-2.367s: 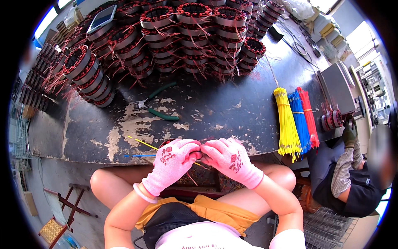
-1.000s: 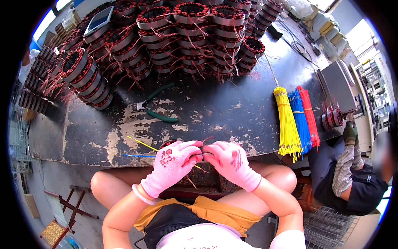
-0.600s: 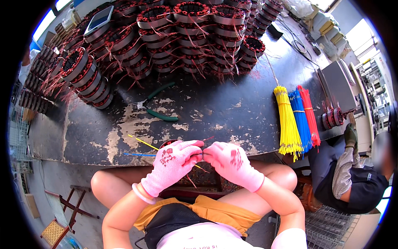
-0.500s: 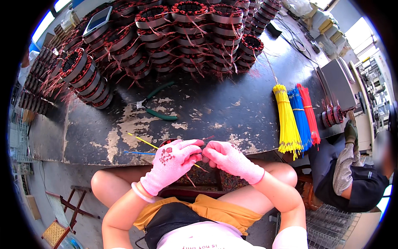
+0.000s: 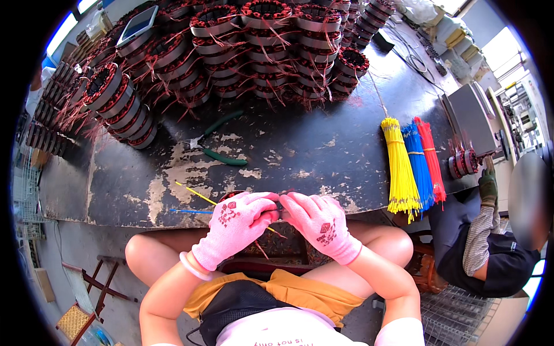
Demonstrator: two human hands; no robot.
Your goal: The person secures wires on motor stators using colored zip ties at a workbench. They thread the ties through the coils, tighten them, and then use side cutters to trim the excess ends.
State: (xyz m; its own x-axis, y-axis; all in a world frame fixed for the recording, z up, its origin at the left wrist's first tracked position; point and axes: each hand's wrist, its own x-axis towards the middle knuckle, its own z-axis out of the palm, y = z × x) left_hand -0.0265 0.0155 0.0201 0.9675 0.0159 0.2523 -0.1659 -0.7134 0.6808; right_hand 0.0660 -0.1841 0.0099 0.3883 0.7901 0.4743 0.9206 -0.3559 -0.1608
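Two pink-gloved hands meet at the near edge of the table, the left hand (image 5: 234,218) and the right hand (image 5: 316,222) tip to tip, and right there the view closes up: the fingers of both are bent inward and close together, a small dark sliver shows between them, and whether they pinch it cannot be told. Just beyond the left glove peeks the rim of one wound ring (image 5: 231,195), most of it covered by that hand. Two loose leads poke out to the left, one yellow lead (image 5: 195,192) and one blue lead (image 5: 193,211), both vanishing behind the same glove. Farther up the table (image 5: 288,167), one pair of pliers (image 5: 222,158) lies open, two green handles apart. Over on the right, three bundles side by side: a yellow bundle (image 5: 402,167), a blue bundle (image 5: 418,164), a red bundle (image 5: 429,158), their strands too many to count. Stacked rings (image 5: 265,34) crowd the far side, overlapping, cut off at the top, beyond a sure count, with one tablet-like device (image 5: 137,26) lying on them at left. Both gloves carry a dark red printed pattern; the wearer's pale shirt (image 5: 271,331) shows upside-down lettering, partly cut off. At far right sits one co-worker (image 5: 490,254), a gloved hand near another small stack (image 5: 463,164).
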